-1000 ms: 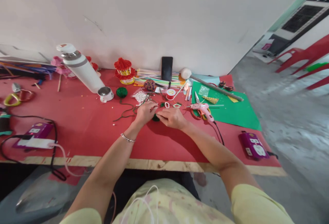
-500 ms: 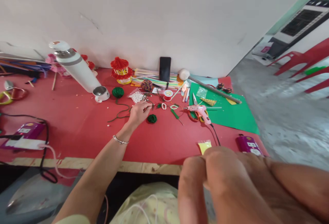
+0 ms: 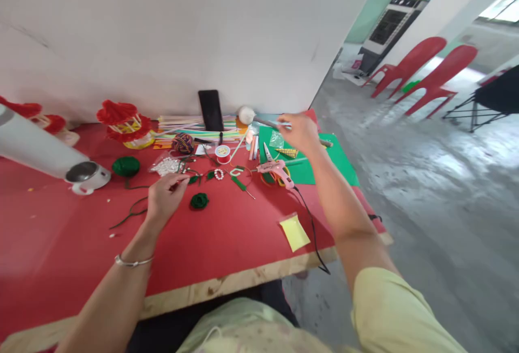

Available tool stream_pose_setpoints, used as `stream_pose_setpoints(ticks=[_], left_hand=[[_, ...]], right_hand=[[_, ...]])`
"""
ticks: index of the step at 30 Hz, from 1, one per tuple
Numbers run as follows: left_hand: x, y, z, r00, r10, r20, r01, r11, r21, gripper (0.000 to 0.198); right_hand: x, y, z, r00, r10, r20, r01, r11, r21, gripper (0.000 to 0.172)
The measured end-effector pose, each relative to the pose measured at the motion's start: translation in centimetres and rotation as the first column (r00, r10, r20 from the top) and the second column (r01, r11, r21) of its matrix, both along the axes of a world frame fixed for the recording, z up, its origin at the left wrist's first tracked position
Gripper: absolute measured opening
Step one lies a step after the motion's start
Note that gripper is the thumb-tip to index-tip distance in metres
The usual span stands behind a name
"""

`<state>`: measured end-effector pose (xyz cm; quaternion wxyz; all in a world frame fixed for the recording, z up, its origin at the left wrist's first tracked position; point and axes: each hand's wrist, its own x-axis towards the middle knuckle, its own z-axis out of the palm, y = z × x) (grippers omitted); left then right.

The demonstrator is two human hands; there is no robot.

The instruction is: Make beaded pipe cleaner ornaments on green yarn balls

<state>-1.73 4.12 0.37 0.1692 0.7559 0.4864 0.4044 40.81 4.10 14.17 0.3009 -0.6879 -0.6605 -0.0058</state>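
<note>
My left hand [image 3: 164, 197], a bracelet on its wrist, is low over the red table with its fingertips pinched together; what lies between them is too small to make out. Close by are green yarn pieces [image 3: 193, 179], a ring of white beads [image 3: 219, 174] and a coiled dark green yarn piece [image 3: 199, 200]. My right hand [image 3: 302, 132] reaches over a grey stick [image 3: 265, 121] with a white ball end. Its fingers are closed around a small pale thing I cannot identify. A green-handled hook [image 3: 239, 183] and a pink glue gun [image 3: 275, 169] lie between the hands.
Along the white board stand a phone [image 3: 211, 111], pale straws or strips [image 3: 178, 122] and a red-yellow craft piece [image 3: 125, 124]. A white flask [image 3: 38, 142] and metal cup [image 3: 87, 176] are left. Scissors [image 3: 267, 153], a green sheet [image 3: 343, 161] and a yellow packet [image 3: 294, 233] lie right.
My right hand has moved from close to the camera at the lower right to the stick at the back of the table. The view has turned right; my left hand stays by the green yarn.
</note>
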Motion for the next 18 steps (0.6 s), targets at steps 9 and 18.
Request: stream_pose_setpoints(ticks=[9,18], left_hand=[[-0.5,0.4,-0.2,0.998,0.066,0.009,-0.066,0.998,-0.005,0.021],[0.1,0.2,0.5,0.994,0.111,0.005,-0.111,0.993,-0.048,0.022]], right_hand=[[16.8,8.4,-8.7,0.789,-0.613,0.041,0.59,0.738,-0.326,0.066],[15.5,10.7,-9.6,0.898,-0.437,0.059,0.436,0.863,-0.256,0.035]])
